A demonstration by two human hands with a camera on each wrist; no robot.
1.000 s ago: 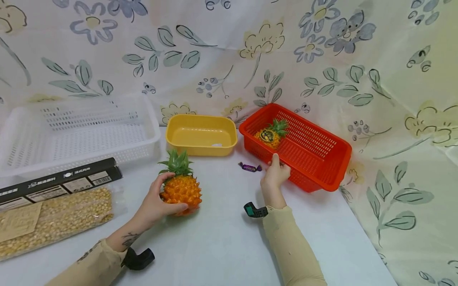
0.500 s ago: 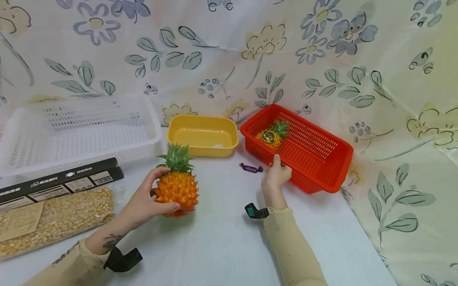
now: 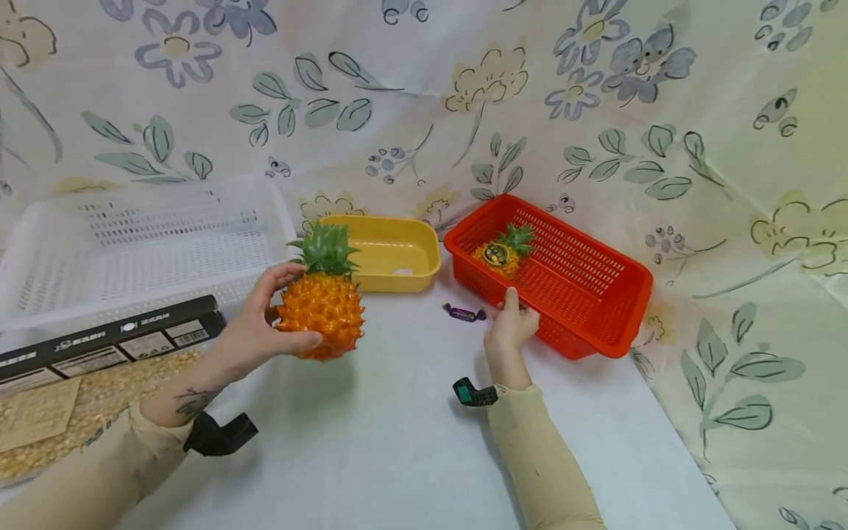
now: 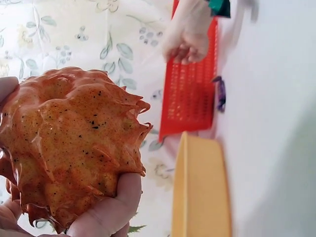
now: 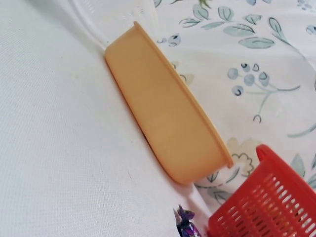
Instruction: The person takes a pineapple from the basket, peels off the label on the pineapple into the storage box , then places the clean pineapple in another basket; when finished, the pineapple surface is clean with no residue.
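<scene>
My left hand (image 3: 248, 335) holds an orange pineapple (image 3: 322, 313) by its side, thumb low and fingers around the back. The fruit is raised above the table, its green crown upward and overlapping the yellow tray (image 3: 397, 283) in the head view. Its spiky underside fills much of the left wrist view. At the near rim of a red perforated basket (image 3: 589, 335), my right hand (image 3: 510, 327) grips the edge with curled fingers. A smaller pineapple (image 3: 505, 254) with a black-and-yellow label lies inside that basket, at its left end.
A purple wrapped candy (image 3: 464, 313) lies between the tray and my right hand. To the left stand a white perforated basket (image 3: 281, 213), a long black box (image 3: 152, 324) and a bag of corn kernels (image 3: 99, 405). A floral cloth (image 3: 411, 88) hangs behind.
My left hand has lifted the pineapple off the table, moving it up and slightly left, so it overlaps the yellow tray. My right hand has stayed at the red basket's rim.
</scene>
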